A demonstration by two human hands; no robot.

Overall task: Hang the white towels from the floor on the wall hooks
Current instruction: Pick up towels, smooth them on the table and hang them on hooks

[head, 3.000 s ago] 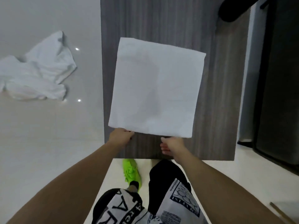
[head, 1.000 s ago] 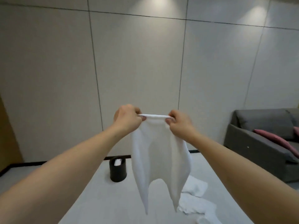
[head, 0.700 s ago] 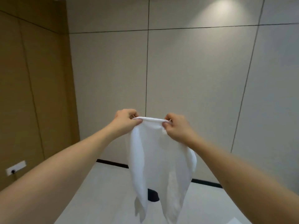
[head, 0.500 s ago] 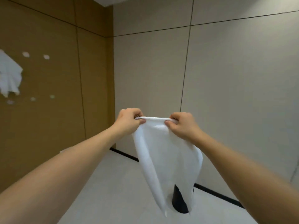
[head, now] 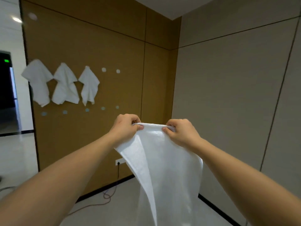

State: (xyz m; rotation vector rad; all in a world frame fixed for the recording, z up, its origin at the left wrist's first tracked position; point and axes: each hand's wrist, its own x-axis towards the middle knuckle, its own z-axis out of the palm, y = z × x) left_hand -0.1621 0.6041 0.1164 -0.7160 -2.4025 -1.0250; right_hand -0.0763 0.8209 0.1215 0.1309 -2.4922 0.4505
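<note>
A white towel (head: 164,168) hangs in front of me, held up by its top edge. My left hand (head: 125,127) pinches the left end of that edge and my right hand (head: 180,132) pinches the right end, a short span apart. On the brown wall (head: 114,46) to the left, three white towels hang side by side: the left hung towel (head: 39,82), the middle hung towel (head: 65,85), the right hung towel (head: 89,86). To their right sit two bare round hooks (head: 103,69), and a lower row of several small hooks (head: 87,110) runs beneath.
A beige panelled wall (head: 236,95) meets the brown wall at the corner on the right. A wall socket (head: 119,161) with a cable trailing over the pale floor (head: 101,209) is low on the brown wall. A dark doorway (head: 6,92) opens at far left.
My view has swung left from the beige wall to the brown wall, bringing the hung towels and hooks into sight. Both hands keep the same pinch on the towel's top edge.
</note>
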